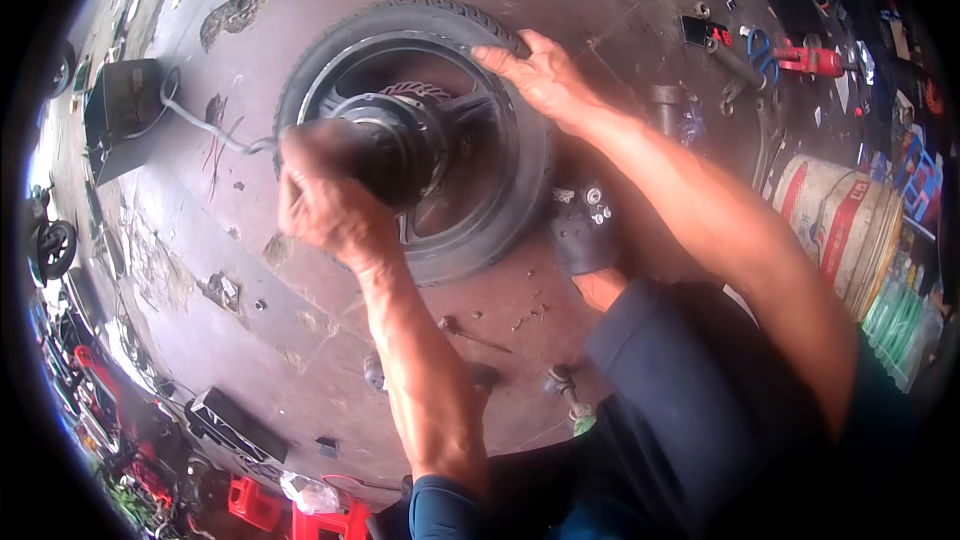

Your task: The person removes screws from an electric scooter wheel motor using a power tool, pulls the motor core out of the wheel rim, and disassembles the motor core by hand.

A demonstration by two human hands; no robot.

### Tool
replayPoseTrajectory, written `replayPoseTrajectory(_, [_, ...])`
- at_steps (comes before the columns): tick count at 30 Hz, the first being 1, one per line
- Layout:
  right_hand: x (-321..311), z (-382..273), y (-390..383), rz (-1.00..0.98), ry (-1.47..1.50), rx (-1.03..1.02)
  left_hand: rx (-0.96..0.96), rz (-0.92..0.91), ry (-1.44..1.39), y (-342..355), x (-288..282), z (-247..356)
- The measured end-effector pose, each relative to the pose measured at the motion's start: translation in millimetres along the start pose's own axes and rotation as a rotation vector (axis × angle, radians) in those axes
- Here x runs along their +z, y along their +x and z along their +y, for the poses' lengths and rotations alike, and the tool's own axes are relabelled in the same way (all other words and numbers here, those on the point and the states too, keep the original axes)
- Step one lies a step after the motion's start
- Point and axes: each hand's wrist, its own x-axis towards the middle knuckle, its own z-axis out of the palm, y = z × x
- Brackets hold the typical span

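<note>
A spoked wheel with a black tyre stands or lies on the floor in front of me. My right hand grips its far right edge, thumb on the sidewall and fingers over the tread. Over the near left of the wheel is my left hand, its fingers curled in and partly smeared by motion. A dark round hub fills the wheel's middle. Beside the left hand a dark blurred shape covers part of the hub; what the fingers hold cannot be made out. A grey cable ends close to this hand.
At the left the cable leads to a dark box. My foot in a dark clog is right of the wheel. A screwdriver-like tool and small bits lie nearer me. Tools, including a red one, and a white-red bucket are at right.
</note>
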Motion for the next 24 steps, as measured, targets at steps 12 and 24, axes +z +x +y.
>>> replayPoseTrajectory(12, [6,-6,-17,0.433,-0.747,-0.444,-0.066,0.312,-0.365,6,-94,87])
replayPoseTrajectory(24, [81,-73,-103,-0.808,-0.416,-0.217,-0.545,0.281,-0.953,-64,-186,-19])
